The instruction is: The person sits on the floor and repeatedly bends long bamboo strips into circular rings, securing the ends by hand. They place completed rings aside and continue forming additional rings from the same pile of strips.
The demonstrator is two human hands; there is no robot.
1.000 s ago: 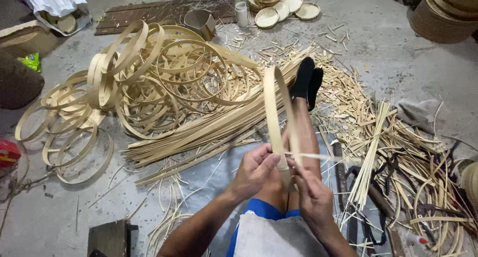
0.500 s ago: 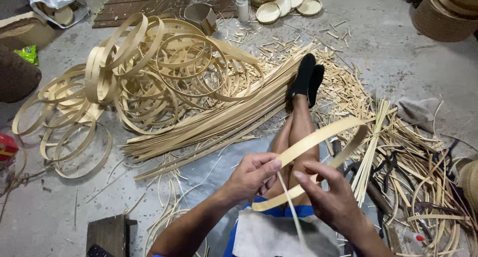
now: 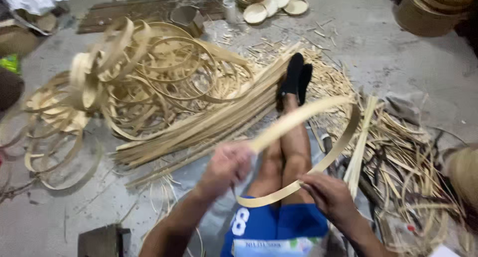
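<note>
I sit on the floor with my legs point(image 3: 289, 147) stretched out in dark socks. Both hands hold one pale bamboo strip point(image 3: 343, 132) bent into an open loop over my thighs. My left hand point(image 3: 226, 167) grips the upper end of the strip; it is blurred. My right hand point(image 3: 331, 197) pinches the lower run of the loop near my right thigh. The curve of the loop points right, toward a heap of thin splints point(image 3: 398, 157).
A bundle of long straight strips point(image 3: 209, 122) lies to the left of my legs. Behind it is a tangle of bent bamboo hoops point(image 3: 124, 82). Small round woven trays point(image 3: 269, 5) sit at the far edge, and stacked baskets point(image 3: 433, 13) at the upper right. A dark block point(image 3: 102, 239) is near my left arm.
The strip loop stood upright a second ago. It has swung down and to the right, and my hands have moved apart along it.
</note>
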